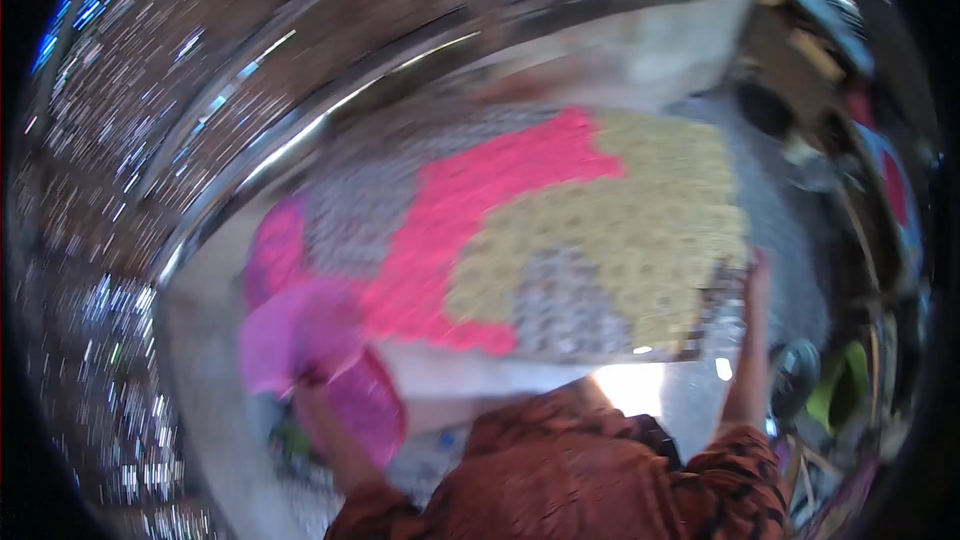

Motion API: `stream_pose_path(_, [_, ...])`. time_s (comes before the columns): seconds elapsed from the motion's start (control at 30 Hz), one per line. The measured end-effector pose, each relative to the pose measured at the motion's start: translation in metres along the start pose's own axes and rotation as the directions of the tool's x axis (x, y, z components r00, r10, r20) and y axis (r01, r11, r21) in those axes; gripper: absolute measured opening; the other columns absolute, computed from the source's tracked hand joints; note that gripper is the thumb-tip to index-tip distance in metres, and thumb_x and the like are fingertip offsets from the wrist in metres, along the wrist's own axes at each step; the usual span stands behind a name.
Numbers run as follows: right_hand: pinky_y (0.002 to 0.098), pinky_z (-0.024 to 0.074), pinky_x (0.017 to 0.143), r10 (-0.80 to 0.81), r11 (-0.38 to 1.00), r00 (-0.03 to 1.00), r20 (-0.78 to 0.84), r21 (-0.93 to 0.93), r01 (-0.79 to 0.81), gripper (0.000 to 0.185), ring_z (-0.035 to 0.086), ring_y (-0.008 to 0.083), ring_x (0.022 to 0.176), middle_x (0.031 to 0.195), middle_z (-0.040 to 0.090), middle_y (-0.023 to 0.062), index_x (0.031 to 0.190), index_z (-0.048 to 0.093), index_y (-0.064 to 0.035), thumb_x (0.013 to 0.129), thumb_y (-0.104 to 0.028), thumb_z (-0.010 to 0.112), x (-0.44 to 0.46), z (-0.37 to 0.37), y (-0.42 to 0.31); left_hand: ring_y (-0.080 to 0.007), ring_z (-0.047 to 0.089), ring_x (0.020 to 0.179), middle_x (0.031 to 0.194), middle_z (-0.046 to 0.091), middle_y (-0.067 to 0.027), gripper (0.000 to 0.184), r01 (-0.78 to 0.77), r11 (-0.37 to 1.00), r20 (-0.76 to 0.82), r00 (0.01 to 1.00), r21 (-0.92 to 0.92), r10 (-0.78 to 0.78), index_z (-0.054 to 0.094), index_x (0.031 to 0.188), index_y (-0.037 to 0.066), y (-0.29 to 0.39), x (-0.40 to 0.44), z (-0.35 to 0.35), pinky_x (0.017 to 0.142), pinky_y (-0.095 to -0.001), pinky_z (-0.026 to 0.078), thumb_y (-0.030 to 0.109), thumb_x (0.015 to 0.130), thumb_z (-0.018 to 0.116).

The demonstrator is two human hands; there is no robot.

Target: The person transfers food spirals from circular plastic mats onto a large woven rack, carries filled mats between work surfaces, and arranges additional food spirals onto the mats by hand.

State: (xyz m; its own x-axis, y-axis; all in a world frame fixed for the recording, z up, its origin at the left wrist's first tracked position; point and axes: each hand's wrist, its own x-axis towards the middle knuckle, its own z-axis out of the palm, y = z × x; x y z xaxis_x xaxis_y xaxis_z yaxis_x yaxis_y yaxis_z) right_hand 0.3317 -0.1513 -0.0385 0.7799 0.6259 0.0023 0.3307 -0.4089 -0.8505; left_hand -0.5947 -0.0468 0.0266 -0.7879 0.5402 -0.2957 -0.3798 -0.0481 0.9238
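The view is smeared by motion. At the lower left, my left hand point(312, 380) is closed on the edge of a pink-purple plastic basin point(300, 330), which is tilted. On the right, my right hand point(757, 275) is beside the right edge of a wide raised surface; its fingers are too blurred to make out. Closely set small round pieces cover that surface in patches: bright pink pieces point(440, 230), yellowish pieces point(640, 210) and grey-white pieces point(568, 305). Their kind cannot be made out.
A second pink basin point(370, 405) is below my left hand, and a pink-purple item point(275, 245) lies by the surface's left end. At right are a green container point(843, 385) and a dark round object point(765, 108). A pale low wall point(660, 50) runs behind.
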Motion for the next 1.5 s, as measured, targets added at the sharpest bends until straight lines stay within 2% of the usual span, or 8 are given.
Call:
stream_pose_path(0.1, [0.0374,0.0380,0.099,-0.357,0.672,0.934,0.016,-0.690,0.269,0.044,0.045,0.0327,0.120,0.133,0.043,0.0147,0.128,0.047,-0.0048,0.084,0.000,0.045,-0.002,-0.048,0.067,-0.0261,0.062,0.077,0.097,0.062,-0.0097,0.046,0.080,0.988,-0.174,0.979,-0.130,-0.102,0.050,0.118,0.005,-0.039,0.036,-0.082,0.064,-0.0390,0.052,0.040,0.089,0.054])
stream_pose_path(0.23, [0.0358,0.0378,0.099,-0.190,0.864,0.980,-0.055,-0.483,0.141,0.047,0.047,0.0319,0.117,0.130,0.045,0.0157,0.127,0.047,-0.0041,0.081,0.004,0.048,-0.056,-0.114,0.085,-0.0254,0.064,0.082,0.105,0.059,-0.0111,0.042,0.337,0.938,0.087,0.935,0.077,-0.343,0.047,0.119,0.005,-0.067,0.045,-0.142,0.064,-0.0370,0.055,0.030,0.087,0.058])
stream_pose_path(0.4, [0.0379,0.0409,0.093,-0.137,0.772,0.979,-0.151,-0.636,0.010,0.039,0.051,0.0315,0.112,0.126,0.050,0.0161,0.126,0.049,-0.0041,0.087,-0.005,0.048,-0.130,-0.199,0.107,-0.0264,0.063,0.085,0.108,0.055,-0.0169,0.040,0.062,0.998,-0.567,0.821,-0.023,-0.064,0.045,0.115,0.002,-0.042,-0.022,-0.123,0.066,-0.0410,0.057,0.015,0.081,0.063])
stream_pose_path(0.7, [0.0346,0.0400,0.096,-0.003,0.755,0.932,-0.362,-0.612,-0.235,0.038,0.052,0.0282,0.114,0.123,0.055,0.0155,0.123,0.052,-0.0004,0.089,-0.017,0.050,-0.230,-0.358,0.130,-0.0400,0.054,0.102,0.121,0.046,-0.0186,0.095,0.278,0.860,-0.817,0.526,0.428,0.237,0.023,0.136,0.007,-0.070,-0.061,-0.172,0.083,-0.0546,0.048,0.045,0.067,0.076])
stream_pose_path(1.03, [0.0347,0.0421,0.090,-0.148,0.769,0.604,-0.783,-0.476,-0.428,0.044,0.055,0.0250,0.110,0.124,0.057,0.0124,0.123,0.053,-0.0021,0.088,-0.028,0.054,-0.370,-0.705,0.213,-0.0387,0.051,0.108,0.125,0.045,-0.0183,0.085,-0.135,0.318,-0.231,0.438,0.938,0.869,0.031,0.137,0.008,-0.142,-0.147,-0.099,0.082,-0.0520,0.046,0.059,0.074,0.060])
stream_pose_path(1.13, [0.0373,0.0491,0.062,-0.514,0.031,0.672,-0.533,-0.795,-0.606,0.037,0.064,0.0266,0.073,0.090,0.065,0.0146,0.118,0.059,-0.0159,0.083,-0.011,0.054,-0.465,-0.836,0.293,-0.0369,0.051,0.106,0.123,0.047,-0.0176,0.078,-0.552,0.219,0.067,0.451,0.804,0.890,0.035,0.134,0.007,-0.205,-0.271,-0.011,0.083,-0.0496,0.045,0.053,0.076,0.058])
stream_pose_path(1.27, [0.0388,0.0493,0.069,-0.359,0.696,0.097,-0.928,-0.336,-0.634,0.020,0.063,0.0332,0.077,0.085,0.066,0.0143,0.101,0.065,-0.0106,0.082,-0.014,0.061,-0.544,-0.879,0.258,-0.0331,0.052,0.102,0.118,0.050,-0.0159,0.065,-0.894,0.367,0.479,0.448,0.258,0.755,0.040,0.129,0.004,-0.285,-0.529,0.091,0.085,-0.0453,0.045,0.041,0.079,0.057])
stream_pose_path(1.5, [0.0355,0.0485,0.055,0.265,0.567,-0.004,-0.964,0.159,-0.808,0.025,0.062,0.0196,0.055,0.064,0.065,0.0097,0.081,0.069,-0.0067,0.081,-0.030,0.061,-0.631,-0.913,0.344,-0.0266,0.054,0.095,0.110,0.056,-0.0129,0.043,-0.497,0.836,0.904,0.427,0.234,0.000,0.049,0.120,-0.001,-0.329,-0.829,0.109,0.088,-0.0377,0.044,0.019,0.083,0.056])
